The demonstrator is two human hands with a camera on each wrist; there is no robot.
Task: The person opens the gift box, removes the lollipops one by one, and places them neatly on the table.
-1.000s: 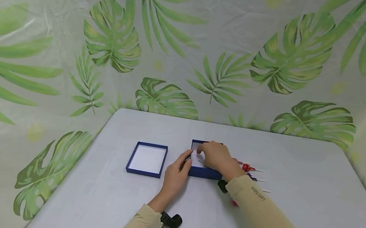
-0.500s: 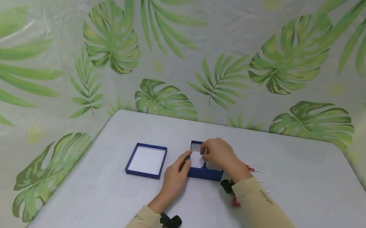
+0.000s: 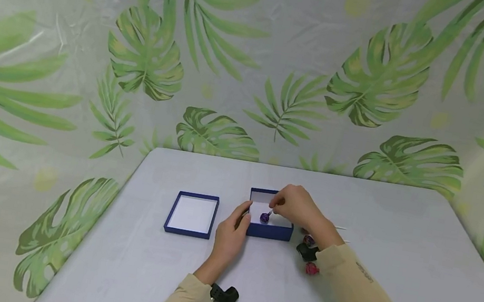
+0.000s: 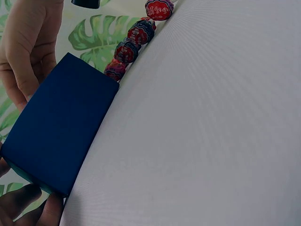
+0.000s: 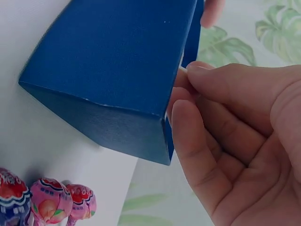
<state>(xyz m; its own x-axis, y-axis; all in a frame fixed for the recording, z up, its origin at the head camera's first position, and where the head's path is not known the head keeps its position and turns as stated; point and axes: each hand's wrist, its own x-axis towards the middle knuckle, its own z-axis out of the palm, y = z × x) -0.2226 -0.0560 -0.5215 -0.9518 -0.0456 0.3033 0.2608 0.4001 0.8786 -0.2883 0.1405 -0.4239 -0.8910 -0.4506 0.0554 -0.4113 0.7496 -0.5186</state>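
Note:
In the head view, an open blue box (image 3: pixel 269 231) with a white inside stands in the middle of the table. My left hand (image 3: pixel 229 234) rests against its left side, fingers at the wall and near the rim. My right hand (image 3: pixel 299 206) is over the box's right part and pinches the white stick of a lollipop between thumb and fingers. The purple-wrapped lollipop (image 3: pixel 264 218) has its head low inside the box. In the right wrist view the right fingers (image 5: pixel 188 127) reach past the rim, and the box wall (image 5: pixel 117 52) hides the lollipop.
A shallow blue lid (image 3: pixel 187 233), white side up, lies left of the box. Several wrapped lollipops, among them a red-pink lollipop (image 3: pixel 312 268) and a dark lollipop (image 3: pixel 309 241), lie right of the box, partly under the right forearm. A leaf-patterned sheet (image 3: pixel 221 131) hangs behind the table.
My right hand has drawn a little to the right, and the lollipop's purple head now shows inside the box with its stick tilted toward the fingers. The left hand stays against the box.

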